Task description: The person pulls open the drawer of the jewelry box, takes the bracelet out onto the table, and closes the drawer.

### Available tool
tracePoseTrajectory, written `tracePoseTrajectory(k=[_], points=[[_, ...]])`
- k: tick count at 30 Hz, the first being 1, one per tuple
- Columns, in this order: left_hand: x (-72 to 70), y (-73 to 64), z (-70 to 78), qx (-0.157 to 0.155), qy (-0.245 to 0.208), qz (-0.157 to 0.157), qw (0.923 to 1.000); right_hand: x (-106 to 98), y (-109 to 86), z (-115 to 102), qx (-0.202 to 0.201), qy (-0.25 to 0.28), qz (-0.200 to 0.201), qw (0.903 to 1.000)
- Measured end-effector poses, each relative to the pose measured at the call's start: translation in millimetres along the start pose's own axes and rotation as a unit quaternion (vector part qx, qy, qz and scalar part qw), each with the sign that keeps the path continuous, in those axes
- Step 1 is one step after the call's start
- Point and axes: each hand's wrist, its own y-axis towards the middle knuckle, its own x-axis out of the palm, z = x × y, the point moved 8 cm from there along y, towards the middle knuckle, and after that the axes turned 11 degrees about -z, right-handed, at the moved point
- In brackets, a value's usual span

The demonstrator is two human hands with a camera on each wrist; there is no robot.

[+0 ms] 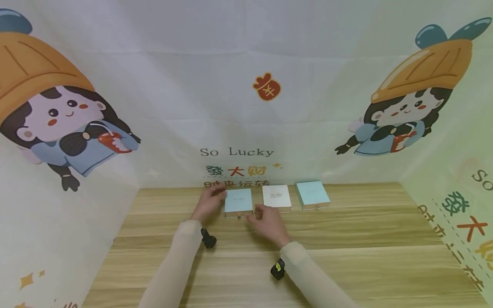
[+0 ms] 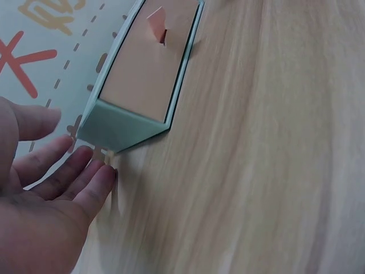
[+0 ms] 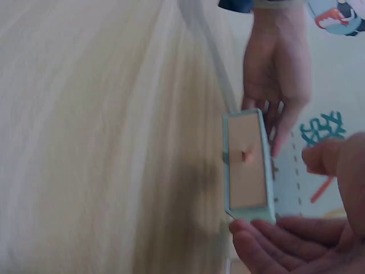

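Observation:
A small light-blue drawer box [image 1: 238, 201] lies leftmost in a row of three, its tan front [image 2: 149, 63] and little orange pull tab [image 2: 156, 24] facing the person. My left hand [image 1: 209, 200] is at the left side of this box, fingers extended and thumb apart in the left wrist view. On the opposite side is my right hand [image 1: 267, 221], its fingertips right at the box's end in the right wrist view and its thumb raised away. The box sits between the two hands, and neither hand's fingers curl round it.
Right of the blue box stand a white box [image 1: 276, 196] with dark lettering and a second light-blue box [image 1: 313, 194]. All three are near the back edge of the wood-grain table [image 1: 346, 265], against a printed cloth backdrop [image 1: 308, 128].

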Motion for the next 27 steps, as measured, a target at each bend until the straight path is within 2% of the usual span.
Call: tracePoseTrajectory(k=[3, 7, 10, 16, 20, 23, 27], points=[[3.6, 3.0, 1.7, 0.004, 0.02, 0.004, 0.9998, 5, 5.6, 1, 0.004, -0.018, 0.03, 0.9994], [6.1, 4.9, 1.4, 0.007, 0.038, 0.016, 0.9991, 10, 10.9, 2, 0.012, -0.004, 0.064, 0.9978], [7.4, 4.2, 2.0, 0.008, 0.033, 0.023, 0.9992, 12, 11.7, 2, 0.021, 0.006, 0.092, 0.9955], [8.7, 1.7, 3.4, 0.006, 0.02, 0.033, 0.9992, 11, 11.7, 2, 0.044, -0.012, 0.137, 0.9896], [10.2, 0.6, 5.9, 0.014, 0.021, 0.036, 0.999, 9, 11.5, 7, 0.068, 0.007, 0.166, 0.9838], [10.8, 0.7, 7.0, 0.02, 0.023, 0.039, 0.9988, 8, 11.9, 11, 0.081, 0.028, 0.177, 0.9805], [9.2, 1.2, 4.7, 0.016, 0.026, 0.04, 0.9988, 7, 12.6, 12, 0.089, 0.038, 0.171, 0.9805]])
